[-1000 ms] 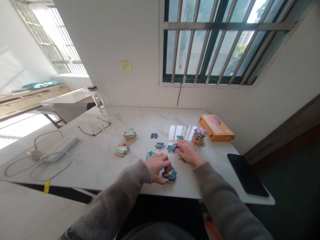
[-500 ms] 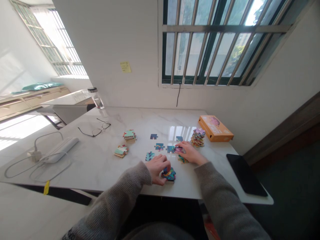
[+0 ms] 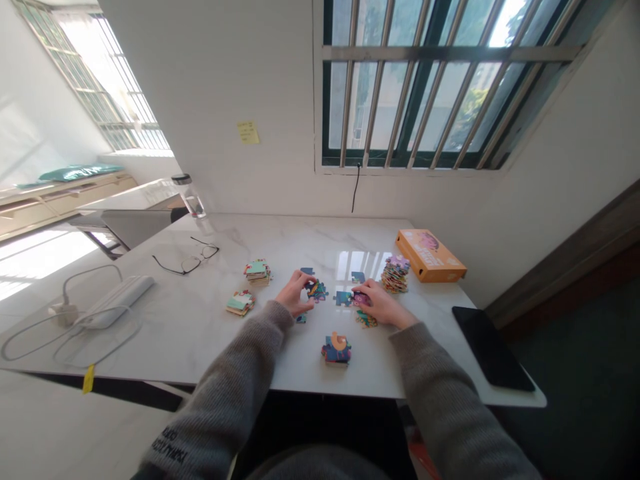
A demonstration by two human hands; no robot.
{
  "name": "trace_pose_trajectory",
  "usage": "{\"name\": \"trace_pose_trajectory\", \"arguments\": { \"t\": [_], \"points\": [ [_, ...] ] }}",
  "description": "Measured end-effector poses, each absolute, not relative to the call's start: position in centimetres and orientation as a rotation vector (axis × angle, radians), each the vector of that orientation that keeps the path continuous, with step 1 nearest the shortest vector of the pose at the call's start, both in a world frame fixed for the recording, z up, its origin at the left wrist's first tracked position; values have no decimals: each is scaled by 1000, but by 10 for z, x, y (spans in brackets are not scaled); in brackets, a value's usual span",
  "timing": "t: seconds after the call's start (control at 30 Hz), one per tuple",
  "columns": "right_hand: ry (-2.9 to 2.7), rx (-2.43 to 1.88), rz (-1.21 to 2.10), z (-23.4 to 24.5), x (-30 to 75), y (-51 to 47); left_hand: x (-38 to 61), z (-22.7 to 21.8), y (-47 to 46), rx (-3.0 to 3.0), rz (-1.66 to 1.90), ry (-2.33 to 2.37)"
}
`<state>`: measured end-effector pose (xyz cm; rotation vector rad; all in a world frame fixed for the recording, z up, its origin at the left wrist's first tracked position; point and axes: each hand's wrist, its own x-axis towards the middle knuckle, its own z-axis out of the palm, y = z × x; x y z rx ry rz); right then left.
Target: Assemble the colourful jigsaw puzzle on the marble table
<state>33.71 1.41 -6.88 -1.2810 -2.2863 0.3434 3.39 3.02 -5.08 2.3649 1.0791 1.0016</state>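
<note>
Jigsaw pieces lie on a white marble table [image 3: 210, 333]. My left hand [image 3: 296, 294] reaches forward, its fingers pinched on a blue puzzle piece [image 3: 317, 290] in the middle of the table. My right hand [image 3: 379, 301] rests beside it, fingers closed on a pink and blue piece [image 3: 358, 298] that touches another blue piece [image 3: 343, 298]. A small joined cluster of pieces [image 3: 337, 348] lies alone near the front edge. A multicoloured piece [image 3: 367, 321] peeks out under my right wrist.
A tall stack of pieces [image 3: 396, 274] stands by an orange box [image 3: 431, 255] at the right. Two short stacks [image 3: 259, 271] [image 3: 241, 302] sit to the left. Glasses [image 3: 187, 257], a white power strip with cables [image 3: 107, 301], a bottle [image 3: 190, 197] and a black tablet [image 3: 493, 355] are also on the table.
My left hand let go of the joined cluster near the front edge and moved forward to the blue piece in the middle. My right hand stayed where it was.
</note>
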Motion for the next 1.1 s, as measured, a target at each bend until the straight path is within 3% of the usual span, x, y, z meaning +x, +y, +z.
{"name": "trace_pose_trajectory", "arguments": {
  "t": [0.4,0.57,0.73,1.1],
  "points": [
    [-2109,-1360,179,-61,324,12,30,-62,31,2368,1024,1193],
    [-1951,-1150,746,-46,280,5,37,-57,25,2354,1130,1099],
    [-1867,-946,1021,-44,247,5,42,-56,24,2339,1155,1016],
    [-1697,-1029,764,-48,246,23,39,-64,33,2434,1138,1047]
  ]
}}
